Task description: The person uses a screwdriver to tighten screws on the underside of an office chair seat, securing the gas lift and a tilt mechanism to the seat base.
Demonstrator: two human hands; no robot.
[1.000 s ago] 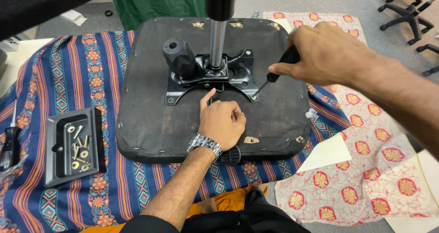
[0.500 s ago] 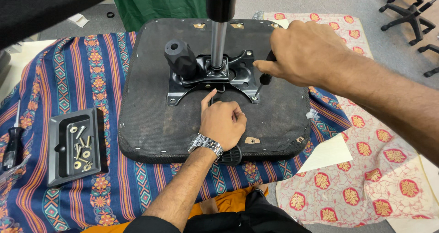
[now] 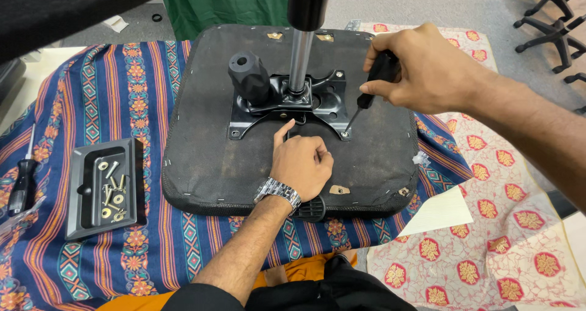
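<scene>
An upturned black chair seat [image 3: 201, 134] lies on a striped cloth [image 3: 91, 97], its metal mounting plate [image 3: 317, 100] at the centre. The right hand [image 3: 427, 70], fingers wrapped around a screwdriver [image 3: 372, 91], sets the tip on the screw [image 3: 343, 134] at the plate's near right corner. The left hand [image 3: 302, 164], loosely curled, presses on the seat just before the plate. The corner nearest the left hand looks unfilled; more screws and washers wait in the grey tray [image 3: 82, 183] left of the seat, so fastening seems partway done.

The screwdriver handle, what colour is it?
Black; the right hand grips the screwdriver, head view.
</scene>
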